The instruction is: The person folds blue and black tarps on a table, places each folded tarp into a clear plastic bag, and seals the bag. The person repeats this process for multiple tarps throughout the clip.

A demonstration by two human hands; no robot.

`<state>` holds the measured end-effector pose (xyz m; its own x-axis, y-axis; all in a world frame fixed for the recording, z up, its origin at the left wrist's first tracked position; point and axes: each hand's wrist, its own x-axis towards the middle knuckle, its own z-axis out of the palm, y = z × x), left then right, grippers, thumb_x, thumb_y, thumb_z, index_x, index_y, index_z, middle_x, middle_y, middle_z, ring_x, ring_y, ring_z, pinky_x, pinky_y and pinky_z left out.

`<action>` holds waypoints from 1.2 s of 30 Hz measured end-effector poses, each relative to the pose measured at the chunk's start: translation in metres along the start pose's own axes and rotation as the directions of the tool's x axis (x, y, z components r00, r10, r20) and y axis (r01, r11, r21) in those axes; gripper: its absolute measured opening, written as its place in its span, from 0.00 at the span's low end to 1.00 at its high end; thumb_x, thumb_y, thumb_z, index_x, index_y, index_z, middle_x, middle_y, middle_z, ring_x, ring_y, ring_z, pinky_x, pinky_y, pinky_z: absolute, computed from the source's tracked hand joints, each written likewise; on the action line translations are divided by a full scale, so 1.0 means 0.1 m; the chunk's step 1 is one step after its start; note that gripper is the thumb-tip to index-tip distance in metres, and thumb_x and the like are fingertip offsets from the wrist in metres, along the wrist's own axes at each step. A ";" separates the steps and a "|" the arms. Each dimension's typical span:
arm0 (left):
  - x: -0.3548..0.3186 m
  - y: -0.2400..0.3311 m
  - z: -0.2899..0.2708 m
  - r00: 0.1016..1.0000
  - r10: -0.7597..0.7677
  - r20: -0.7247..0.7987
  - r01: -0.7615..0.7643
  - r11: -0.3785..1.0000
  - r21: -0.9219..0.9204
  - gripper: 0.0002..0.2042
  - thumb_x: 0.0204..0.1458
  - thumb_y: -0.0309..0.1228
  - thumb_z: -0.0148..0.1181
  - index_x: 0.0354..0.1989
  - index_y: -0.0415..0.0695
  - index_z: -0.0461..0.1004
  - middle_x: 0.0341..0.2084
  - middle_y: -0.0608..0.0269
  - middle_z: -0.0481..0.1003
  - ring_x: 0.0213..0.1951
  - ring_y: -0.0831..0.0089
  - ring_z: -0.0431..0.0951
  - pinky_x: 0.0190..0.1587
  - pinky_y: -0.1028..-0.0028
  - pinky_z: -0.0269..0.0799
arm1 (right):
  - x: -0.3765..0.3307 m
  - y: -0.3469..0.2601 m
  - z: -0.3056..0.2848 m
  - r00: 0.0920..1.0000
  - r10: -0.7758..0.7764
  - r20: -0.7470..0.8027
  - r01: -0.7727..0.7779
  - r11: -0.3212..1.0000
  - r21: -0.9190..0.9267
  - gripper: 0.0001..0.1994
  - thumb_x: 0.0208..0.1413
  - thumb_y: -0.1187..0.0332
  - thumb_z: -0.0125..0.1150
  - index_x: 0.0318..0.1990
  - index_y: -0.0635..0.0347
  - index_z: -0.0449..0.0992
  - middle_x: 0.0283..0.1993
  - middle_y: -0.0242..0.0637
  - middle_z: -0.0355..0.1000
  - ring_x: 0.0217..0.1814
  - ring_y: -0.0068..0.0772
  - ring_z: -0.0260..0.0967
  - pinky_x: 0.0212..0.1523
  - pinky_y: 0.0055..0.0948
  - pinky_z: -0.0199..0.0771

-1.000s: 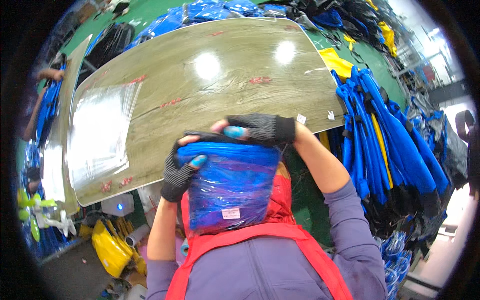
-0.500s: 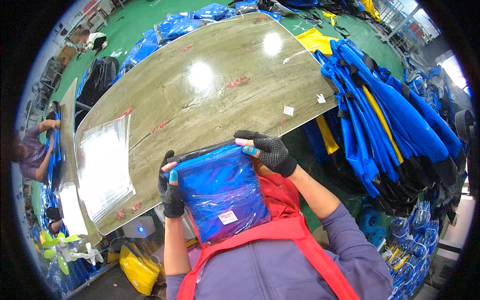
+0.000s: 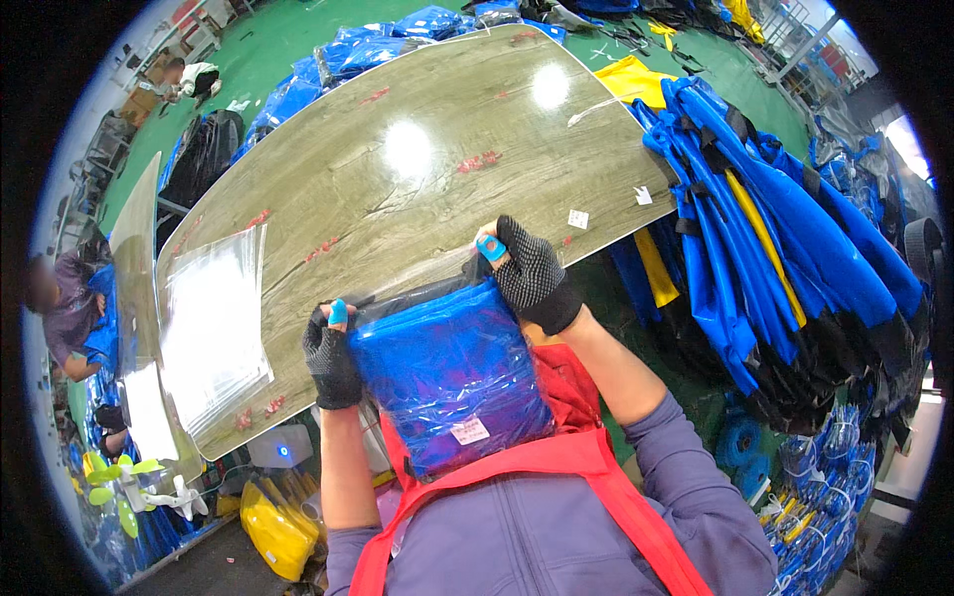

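Observation:
A clear plastic bag (image 3: 452,382) with folded blue sheeting inside lies against my front at the table's near edge, a small white label (image 3: 470,430) on its lower part. My left hand (image 3: 333,358), in a black dotted glove with bare fingertips, pinches the bag's upper left corner. At the opposite upper corner my right hand (image 3: 534,278), gloved alike, grips the bag's edge between thumb and fingers. Blue wrappings show on the digits of both hands. Between the hands the bag's mouth is stretched, with a dark strip along the top of the blue sheeting.
The wood-patterned table (image 3: 397,219) carries a stack of clear bags (image 3: 214,318) at its left. Blue and black sheeting (image 3: 775,228) hangs off its right side. Packed blue bundles (image 3: 383,45) line the far edge. A small green fan (image 3: 124,492) stands lower left; a co-worker (image 3: 75,308) handles blue material.
My right hand has moved up and its fingers now point upward, pulling at the bag's upper corner. The left fingers have shifted slightly outward. The bag has moved a little right.

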<state>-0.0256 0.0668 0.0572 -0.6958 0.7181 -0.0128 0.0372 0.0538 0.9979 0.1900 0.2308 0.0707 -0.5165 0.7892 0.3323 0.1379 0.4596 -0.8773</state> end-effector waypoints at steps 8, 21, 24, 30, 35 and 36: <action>0.55 0.41 -0.05 0.978 -0.072 0.194 0.075 0.997 -0.006 0.14 0.57 0.44 0.56 0.27 0.46 0.71 0.16 0.76 0.62 0.19 0.85 0.58 0.22 0.81 0.51 | 0.69 0.21 -0.03 0.971 0.105 0.217 -0.115 0.993 0.034 0.16 0.57 0.60 0.50 0.38 0.67 0.73 0.36 0.57 0.73 0.42 0.56 0.72 0.40 0.44 0.71; 0.02 1.76 0.45 0.837 0.359 0.413 -0.492 0.823 0.283 0.19 0.52 0.33 0.62 0.47 0.33 0.70 0.39 0.55 0.77 0.41 0.69 0.77 0.47 0.72 0.71 | 0.12 -1.21 0.10 0.998 -0.062 -0.012 0.063 0.970 0.234 0.35 0.37 0.70 0.69 0.58 0.60 0.63 0.51 0.48 0.69 0.52 0.46 0.70 0.52 0.37 0.71; 0.09 1.53 0.32 0.751 0.636 0.179 -0.633 0.617 0.468 0.25 0.55 0.40 0.57 0.57 0.36 0.65 0.53 0.51 0.70 0.57 0.62 0.68 0.61 0.66 0.59 | 0.18 -0.78 -0.19 0.955 0.294 -0.047 -0.183 0.704 0.686 0.19 0.50 0.77 0.63 0.50 0.59 0.68 0.43 0.37 0.74 0.44 0.27 0.71 0.50 0.29 0.71; 0.24 0.89 0.16 0.916 -0.004 0.402 0.145 0.936 -0.322 0.32 0.50 0.44 0.58 0.61 0.39 0.61 0.50 0.57 0.70 0.50 0.69 0.71 0.55 0.70 0.65 | 0.19 -0.52 -0.30 0.984 0.146 0.102 -0.176 0.715 0.677 0.17 0.56 0.66 0.62 0.51 0.60 0.71 0.43 0.35 0.73 0.45 0.25 0.68 0.51 0.29 0.68; 0.07 1.11 0.21 0.956 0.236 0.175 -0.224 0.971 -0.087 0.22 0.57 0.44 0.52 0.49 0.36 0.72 0.43 0.56 0.75 0.43 0.70 0.74 0.51 0.71 0.67 | 0.41 -0.83 -0.25 0.989 0.132 -0.073 -0.053 0.755 0.654 0.15 0.60 0.60 0.57 0.41 0.64 0.77 0.41 0.35 0.75 0.41 0.25 0.70 0.47 0.26 0.70; 0.08 1.22 0.22 0.944 0.296 0.145 -0.292 0.955 -0.046 0.19 0.60 0.41 0.50 0.46 0.36 0.74 0.41 0.56 0.76 0.42 0.71 0.74 0.51 0.71 0.66 | 0.47 -0.89 -0.27 0.978 0.165 -0.128 -0.052 0.785 0.617 0.14 0.60 0.60 0.57 0.41 0.65 0.77 0.42 0.36 0.75 0.40 0.25 0.71 0.47 0.26 0.70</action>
<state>-0.0107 0.0940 0.1778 -0.5415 0.7948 0.2740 0.2059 -0.1906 0.9598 0.1759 0.2382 0.1738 -0.3743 0.8997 0.2244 -0.3861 0.0688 -0.9199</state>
